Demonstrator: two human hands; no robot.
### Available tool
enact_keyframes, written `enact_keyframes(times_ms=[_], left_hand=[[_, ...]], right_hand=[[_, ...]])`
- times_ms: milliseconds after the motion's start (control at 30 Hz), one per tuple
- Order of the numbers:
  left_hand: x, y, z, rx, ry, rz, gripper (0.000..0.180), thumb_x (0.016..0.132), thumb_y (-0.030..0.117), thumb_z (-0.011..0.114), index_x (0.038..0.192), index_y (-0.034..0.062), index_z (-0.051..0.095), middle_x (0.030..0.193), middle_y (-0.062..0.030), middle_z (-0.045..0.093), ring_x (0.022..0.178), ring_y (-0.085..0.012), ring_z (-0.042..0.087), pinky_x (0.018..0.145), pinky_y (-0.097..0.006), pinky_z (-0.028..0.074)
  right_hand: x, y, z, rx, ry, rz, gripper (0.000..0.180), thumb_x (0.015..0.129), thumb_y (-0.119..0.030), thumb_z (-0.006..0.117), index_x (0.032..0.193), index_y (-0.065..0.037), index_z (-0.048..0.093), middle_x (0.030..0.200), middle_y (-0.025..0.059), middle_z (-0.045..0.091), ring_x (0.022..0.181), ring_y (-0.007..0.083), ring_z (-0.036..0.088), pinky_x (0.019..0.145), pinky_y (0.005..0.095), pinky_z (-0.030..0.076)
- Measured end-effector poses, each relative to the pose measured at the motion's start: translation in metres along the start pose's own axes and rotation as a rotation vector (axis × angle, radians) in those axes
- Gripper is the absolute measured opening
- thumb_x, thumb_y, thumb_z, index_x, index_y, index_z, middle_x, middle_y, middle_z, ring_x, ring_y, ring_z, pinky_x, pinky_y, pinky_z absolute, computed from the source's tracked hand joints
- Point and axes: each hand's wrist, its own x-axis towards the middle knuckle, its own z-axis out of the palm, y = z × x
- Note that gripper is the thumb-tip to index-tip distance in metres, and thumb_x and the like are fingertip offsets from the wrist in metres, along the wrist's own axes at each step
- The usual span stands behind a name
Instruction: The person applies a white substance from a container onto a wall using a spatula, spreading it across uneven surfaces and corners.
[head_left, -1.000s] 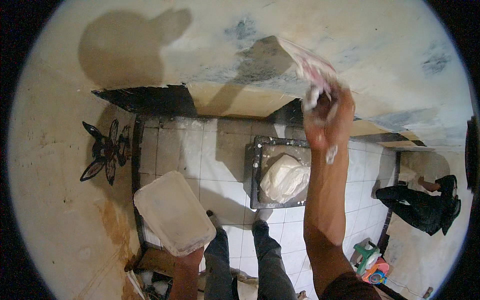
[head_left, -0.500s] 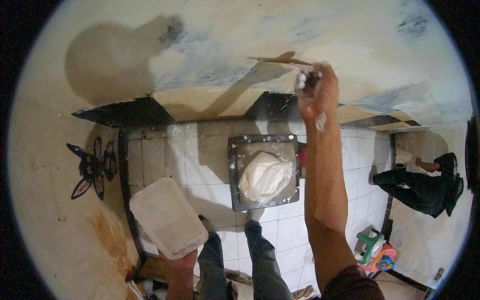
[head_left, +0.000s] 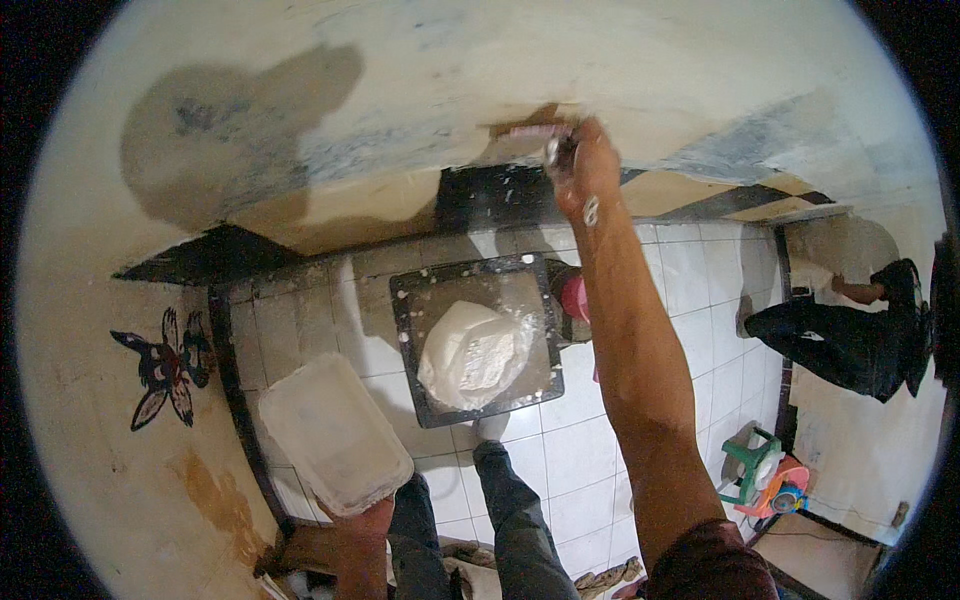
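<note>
My right hand (head_left: pixel 590 165), smeared with white paste, grips a wide, flat-bladed putty knife (head_left: pixel 535 131). Its blade lies against the pale, patchy wall (head_left: pixel 420 120), just above a painted band of black and cream shapes; blur hides the handle. At lower left, my left hand (head_left: pixel 362 522) holds a whitish rectangular plastic tub (head_left: pixel 332 430) by its near end, fingers partly hidden beneath. Between my arms, a crumpled white plastic bag (head_left: pixel 475 355) sits on a low square table (head_left: pixel 552 325) with a dark, paste-spotted border.
Beside the table is a round pink object (head_left: pixel 575 298), partly behind my forearm. A person in dark clothes (head_left: pixel 850 340) is at the far right. Nearer on that side stand a green plastic stool (head_left: pixel 748 465) and an orange item (head_left: pixel 785 487). White tiles (head_left: pixel 580 450) cover the floor.
My right hand and the putty knife have moved left along the wall. The view has shifted, so the table and bag appear farther left. My left hand still holds the tub.
</note>
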Motion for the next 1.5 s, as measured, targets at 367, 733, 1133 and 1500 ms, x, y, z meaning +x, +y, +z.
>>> enact_keyframes(times_ms=[367,733,1133,1500], left_hand=[[0.0,-0.06,0.089,-0.002,0.005,-0.081,0.061,0.09,0.051,0.045,0.137,0.0136,0.04,0.135,-0.008,0.048,0.123,-0.0309,0.047,0.102,-0.052,0.038],[0.001,-0.098,0.101,0.207,-0.077,-0.055,0.062,0.088,0.053,0.045,0.137,0.0153,0.041,0.137,-0.0068,0.047,0.127,-0.0309,0.043,0.104,-0.052,0.035],[-0.005,-0.066,0.092,0.085,-0.01,-0.055,0.06,0.088,0.054,0.047,0.134,0.015,0.045,0.133,-0.006,0.051,0.122,-0.0293,0.048,0.103,-0.052,0.037],[-0.033,0.011,0.038,0.04,0.159,0.051,0.062,0.09,0.053,0.045,0.137,0.0136,0.04,0.137,-0.01,0.046,0.125,-0.0308,0.044,0.104,-0.052,0.035]], right_hand=[[-0.02,0.002,-0.117,0.091,-0.052,0.15,0.02,0.091,-0.017,0.046,0.099,-0.001,0.056,0.092,0.0116,0.061,0.082,0.0232,0.06,0.069,0.0375,0.049],[-0.002,-0.14,-0.079,0.272,-0.005,-0.054,0.016,0.089,-0.015,0.049,0.091,-0.003,0.058,0.079,0.0063,0.059,0.065,0.0149,0.056,0.056,0.0295,0.046],[0.048,-0.113,-0.165,-1.411,0.353,-0.963,0.019,0.079,-0.019,0.064,0.085,-0.002,0.057,0.076,0.018,0.062,0.07,0.0347,0.062,0.064,0.0414,0.048],[-0.069,0.076,0.109,-1.274,-0.098,-0.913,0.037,0.082,-0.027,0.06,0.107,-0.001,0.051,0.098,0.0229,0.061,0.077,0.0363,0.065,0.064,0.0463,0.054]])
